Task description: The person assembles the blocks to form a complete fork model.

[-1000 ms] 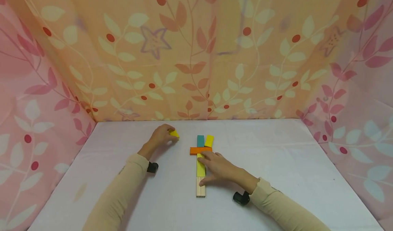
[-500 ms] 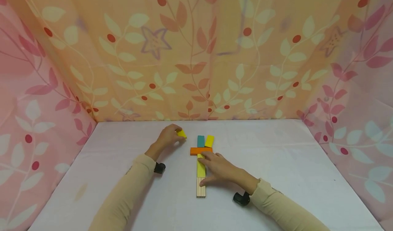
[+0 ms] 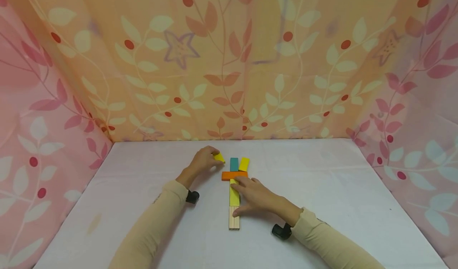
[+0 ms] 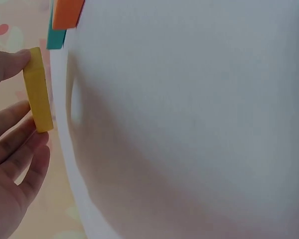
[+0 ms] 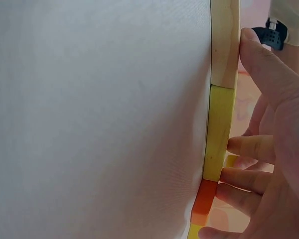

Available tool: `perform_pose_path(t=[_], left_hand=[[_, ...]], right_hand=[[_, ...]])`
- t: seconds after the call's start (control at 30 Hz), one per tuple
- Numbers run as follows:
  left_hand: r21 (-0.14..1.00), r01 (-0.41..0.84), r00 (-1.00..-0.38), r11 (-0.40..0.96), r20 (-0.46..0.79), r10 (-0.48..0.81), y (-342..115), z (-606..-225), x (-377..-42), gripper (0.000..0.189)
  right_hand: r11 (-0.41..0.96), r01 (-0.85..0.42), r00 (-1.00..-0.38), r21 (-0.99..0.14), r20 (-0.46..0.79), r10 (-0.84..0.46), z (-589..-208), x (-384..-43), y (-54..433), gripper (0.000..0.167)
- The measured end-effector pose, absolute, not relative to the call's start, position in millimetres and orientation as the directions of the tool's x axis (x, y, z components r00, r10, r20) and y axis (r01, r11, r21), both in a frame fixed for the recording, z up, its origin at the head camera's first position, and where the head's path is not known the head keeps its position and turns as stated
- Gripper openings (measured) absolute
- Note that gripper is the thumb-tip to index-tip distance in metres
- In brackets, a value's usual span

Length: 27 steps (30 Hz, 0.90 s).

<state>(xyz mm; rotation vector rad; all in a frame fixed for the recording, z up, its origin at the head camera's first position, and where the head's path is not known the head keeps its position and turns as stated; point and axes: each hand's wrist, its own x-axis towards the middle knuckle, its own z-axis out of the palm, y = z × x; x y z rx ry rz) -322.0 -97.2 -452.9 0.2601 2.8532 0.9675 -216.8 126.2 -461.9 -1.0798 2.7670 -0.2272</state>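
Note:
My left hand (image 3: 203,161) pinches a yellow block (image 4: 38,92) between thumb and fingers, just left of a row of blocks. That row runs away from me: a plain wooden block (image 3: 234,223) nearest, a yellow-green block (image 3: 234,199), then an orange block (image 3: 227,176) lying crosswise. Beyond the orange one lie a teal block (image 3: 234,164) and a slightly slanted yellow block (image 3: 244,164). My right hand (image 3: 259,195) rests spread over the row, thumb on the plain wooden block and fingertips on the yellow-green and orange blocks.
A white cloth (image 3: 322,181) covers the table. Patterned curtains (image 3: 229,62) enclose its back and both sides. Small black devices (image 3: 282,231) are worn at both wrists.
My left hand has moved right with the yellow block, closer to the teal block. The right hand and the row of blocks have stayed in place.

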Motion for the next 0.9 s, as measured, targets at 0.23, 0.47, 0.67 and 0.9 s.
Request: perform_pose_path(t=[0.23,0.47,0.67,0.9], left_hand=[[0.621,0.043,-0.98,0.783,-0.128,0.155,-85,-458,-322,0.052],[0.607,0.046,-0.979,0.793,-0.132,0.157,-80,-460,-321,0.054],[0.573,0.058,-0.977,0.817,-0.136,0.165,-78,-458,-320,0.052],[0.533,0.091,-0.972,0.841,-0.138,0.193,-76,-457,-316,0.051]], right_hand=[[0.725,-0.657,-0.722,-0.206,-0.106,-0.684,-462,-217,126,0.096],[0.725,-0.658,-0.722,-0.205,-0.104,-0.685,-462,-217,126,0.095],[0.725,-0.658,-0.721,-0.206,-0.107,-0.685,-461,-217,126,0.095],[0.727,-0.655,-0.722,-0.208,-0.112,-0.683,-460,-217,125,0.094]])
